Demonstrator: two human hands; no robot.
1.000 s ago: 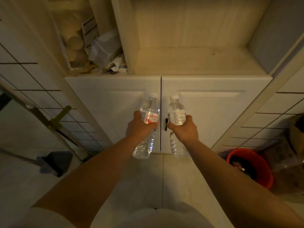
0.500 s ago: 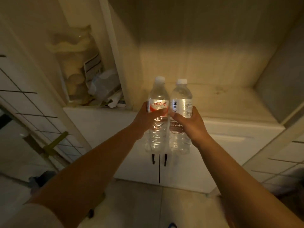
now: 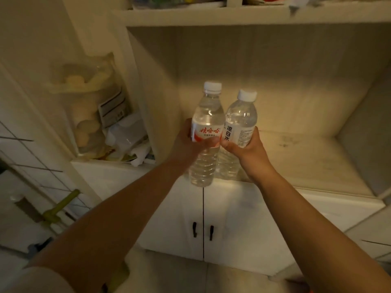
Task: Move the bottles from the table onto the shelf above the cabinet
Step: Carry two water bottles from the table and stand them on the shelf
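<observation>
My left hand [image 3: 190, 144] grips a clear water bottle with a red-lettered label [image 3: 206, 132] round its middle. My right hand [image 3: 245, 148] grips a second clear bottle with a white label and black characters [image 3: 240, 123]. Both bottles have white caps, stand nearly upright and touch side by side. They hover at the front edge of the wooden shelf [image 3: 296, 157] above the white cabinet [image 3: 232, 218], with their bases over the shelf's front left part.
The shelf compartment is open and bare to the right. A narrow left compartment holds a plastic bag of round items [image 3: 91, 111] and crumpled packets [image 3: 127, 140]. An upper shelf [image 3: 232, 15] spans above. The cabinet's two doors with black handles [image 3: 203, 231] are closed.
Both hands have raised the bottles from in front of the cabinet doors up to shelf level. The view has tilted upward, so the upper shelf now shows.
</observation>
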